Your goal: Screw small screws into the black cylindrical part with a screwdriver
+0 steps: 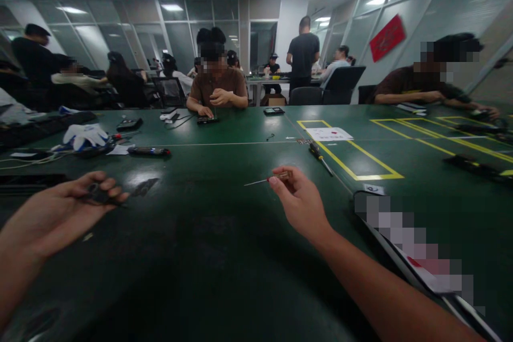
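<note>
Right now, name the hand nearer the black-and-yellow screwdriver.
Right. The right hand is just this side of the black-and-yellow screwdriver; the left hand is far to its left.

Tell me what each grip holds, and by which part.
The right grip holds a screwdriver by its handle. The left grip holds a small dark thing in its fingers; by which part cannot be told.

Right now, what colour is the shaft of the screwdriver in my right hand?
The screwdriver shaft is silvery grey; head view.
</note>
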`<state>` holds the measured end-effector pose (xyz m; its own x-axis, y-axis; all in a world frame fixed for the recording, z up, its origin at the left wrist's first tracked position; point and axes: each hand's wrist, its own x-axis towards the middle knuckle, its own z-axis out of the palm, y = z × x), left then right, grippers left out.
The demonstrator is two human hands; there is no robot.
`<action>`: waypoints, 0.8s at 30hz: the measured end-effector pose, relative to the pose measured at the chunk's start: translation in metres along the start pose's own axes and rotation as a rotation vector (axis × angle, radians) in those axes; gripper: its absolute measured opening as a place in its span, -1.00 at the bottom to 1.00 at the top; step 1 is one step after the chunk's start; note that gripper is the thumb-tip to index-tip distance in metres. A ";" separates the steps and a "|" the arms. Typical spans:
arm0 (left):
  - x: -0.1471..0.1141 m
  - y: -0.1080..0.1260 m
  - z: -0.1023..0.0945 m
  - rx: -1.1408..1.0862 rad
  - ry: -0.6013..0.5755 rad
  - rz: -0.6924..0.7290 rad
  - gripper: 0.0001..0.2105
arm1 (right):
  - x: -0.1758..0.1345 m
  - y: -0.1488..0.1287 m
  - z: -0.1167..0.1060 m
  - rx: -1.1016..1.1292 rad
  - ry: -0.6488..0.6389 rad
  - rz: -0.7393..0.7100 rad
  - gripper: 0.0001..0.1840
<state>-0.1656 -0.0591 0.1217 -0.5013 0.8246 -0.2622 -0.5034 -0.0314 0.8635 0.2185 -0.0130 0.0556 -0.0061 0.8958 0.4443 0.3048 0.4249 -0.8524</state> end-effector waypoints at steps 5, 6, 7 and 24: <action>-0.033 -0.069 0.054 0.212 -0.481 -0.153 -0.79 | -0.002 -0.024 -0.012 0.129 0.089 -0.042 -0.76; -0.041 -0.082 0.067 0.226 -0.559 -0.177 -0.78 | -0.003 -0.028 -0.014 0.146 0.120 -0.066 -0.76; -0.049 -0.095 0.078 0.239 -0.624 -0.189 -0.79 | -0.004 -0.031 -0.017 0.172 0.154 -0.090 -0.76; -0.075 -0.172 0.118 0.437 -0.925 0.010 -0.78 | -0.024 -0.042 -0.020 -0.134 -0.093 -0.346 -0.90</action>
<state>0.0417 -0.0494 0.0432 0.3285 0.9443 0.0213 -0.1086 0.0154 0.9940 0.2253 -0.0550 0.0861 -0.2150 0.7127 0.6677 0.3914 0.6893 -0.6097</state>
